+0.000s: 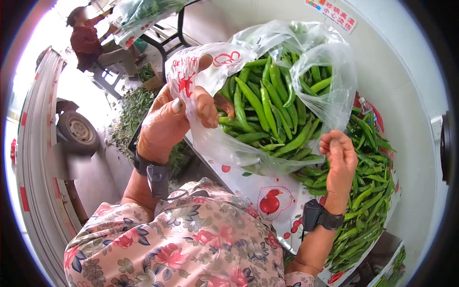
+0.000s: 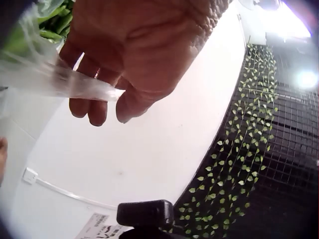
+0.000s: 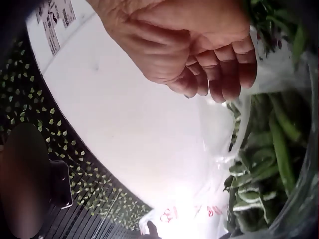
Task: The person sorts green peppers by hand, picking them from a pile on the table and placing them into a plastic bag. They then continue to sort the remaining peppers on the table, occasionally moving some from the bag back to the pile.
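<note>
A clear plastic bag with red print is packed with long green chili peppers and stands wide open on the table. My left hand pinches its printed edge between thumb and fingers, pulling that side up. In the left wrist view, a strip of plastic runs into the left hand's grip. My right hand is at the opposite rim, thumb and fingers curled together on the plastic. The right wrist view has the right hand just above the bag's peppers.
A large heap of loose green peppers lies right of the bag on a fruit-patterned tablecloth. Behind is a pale wall. Leafy cuttings litter the floor at left, near a seated person and a vehicle wheel.
</note>
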Motion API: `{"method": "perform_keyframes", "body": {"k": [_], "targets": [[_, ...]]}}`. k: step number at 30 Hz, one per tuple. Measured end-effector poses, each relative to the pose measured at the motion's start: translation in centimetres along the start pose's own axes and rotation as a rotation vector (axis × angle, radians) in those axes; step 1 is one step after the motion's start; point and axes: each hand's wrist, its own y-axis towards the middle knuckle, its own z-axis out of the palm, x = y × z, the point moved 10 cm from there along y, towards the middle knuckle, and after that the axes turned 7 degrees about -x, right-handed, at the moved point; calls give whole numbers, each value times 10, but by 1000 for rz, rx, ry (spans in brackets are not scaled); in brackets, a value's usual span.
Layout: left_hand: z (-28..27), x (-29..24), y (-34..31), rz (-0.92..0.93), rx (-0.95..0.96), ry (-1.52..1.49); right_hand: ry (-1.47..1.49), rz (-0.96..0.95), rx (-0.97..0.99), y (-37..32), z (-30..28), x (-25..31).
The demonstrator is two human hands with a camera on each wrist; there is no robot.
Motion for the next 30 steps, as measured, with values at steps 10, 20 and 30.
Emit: {"method": "perform_keyframes", "body": {"k": [10, 20, 30], "targets": [[-6, 33, 17, -46, -154, 171, -319, 93, -410, -87, -179, -31], [-17, 25, 21, 62, -367, 326, -797, 328, -419, -166, -199, -74], [-6, 72, 16, -56, -174, 406, -1193, 193, -229, -168, -185, -82]]}}
